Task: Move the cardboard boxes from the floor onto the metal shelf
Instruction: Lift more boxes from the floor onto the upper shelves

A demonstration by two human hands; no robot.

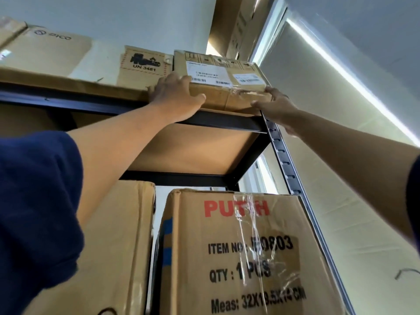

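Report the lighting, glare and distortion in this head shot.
Head view: a bright ceiling light strip blows out at the upper right; clear tape on the PUTIH box glares over its print; wide-angle bending curves the shelf upright; the shipping labels on the box under both hands are too soft to read.

On the top shelf board [68,86] of the metal shelf [227,123], a labelled box [218,73] fills the corner at 12 o'clock, tight against the UN 3481 box [143,67] at its 9 o'clock. Both hands occupy its front edge, the left hand [175,96] at its 8 o'clock and the right hand [275,105] at its 4 o'clock. A bare gap of wall shows between the UN 3481 box and the Pico box [45,51] at 10 o'clock. Below, open space runs under the shelf board above the PUTIH box [236,251], with a narrow slot at its 9 o'clock beside a plain box [118,246].
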